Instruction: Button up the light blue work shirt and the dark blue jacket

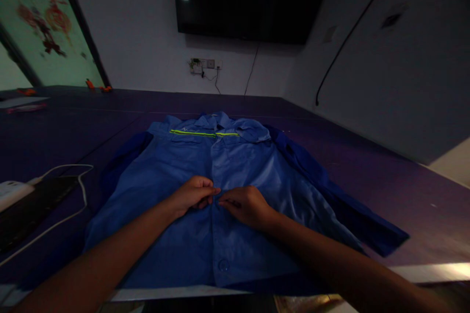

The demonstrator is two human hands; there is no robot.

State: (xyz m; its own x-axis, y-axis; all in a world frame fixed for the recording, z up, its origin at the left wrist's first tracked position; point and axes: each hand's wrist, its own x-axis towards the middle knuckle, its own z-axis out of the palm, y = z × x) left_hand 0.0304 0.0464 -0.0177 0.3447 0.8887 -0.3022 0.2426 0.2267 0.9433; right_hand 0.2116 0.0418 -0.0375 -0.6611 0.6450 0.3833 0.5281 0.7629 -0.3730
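Currently, head view: only one camera, in dim light — shadow detail is limited.
Blue work shirt [257, 176]: lies flat and front up in the middle of the purple table [385, 181], collar towards the far wall, hem at the near edge.
Left hand [193, 195]: fingers curled, pinching the shirt's front placket [212, 239] about halfway down the garment.
Right hand [246, 205]: clenched on the same seam from the other side, its fingertips almost meeting the left's.
Between the fingertips: cannot tell whether a button is held or only cloth.
Lower button [223, 265]: on the placket below both hands, near the hem.
Risk, hem: judged likely to slide off if the cloth is pulled towards the person, since it sits right at the table's front edge [433, 271].
Risk, sleeve: the shirt's sleeve [348, 210] on the person's right reaches close to that same edge — a tug could drag it over.
Risk, cable: a white cable [82, 190] loops just beside the shirt's left flank, so a sweeping forearm could snag it and shift the dark slab [36, 200] and the white power strip [11, 190].
Edges: the wall bounds the right side and the far end of the table.
Open room: bare tabletop lies beyond the collar and to the right of the sleeve, while the left is cramped by the cable.
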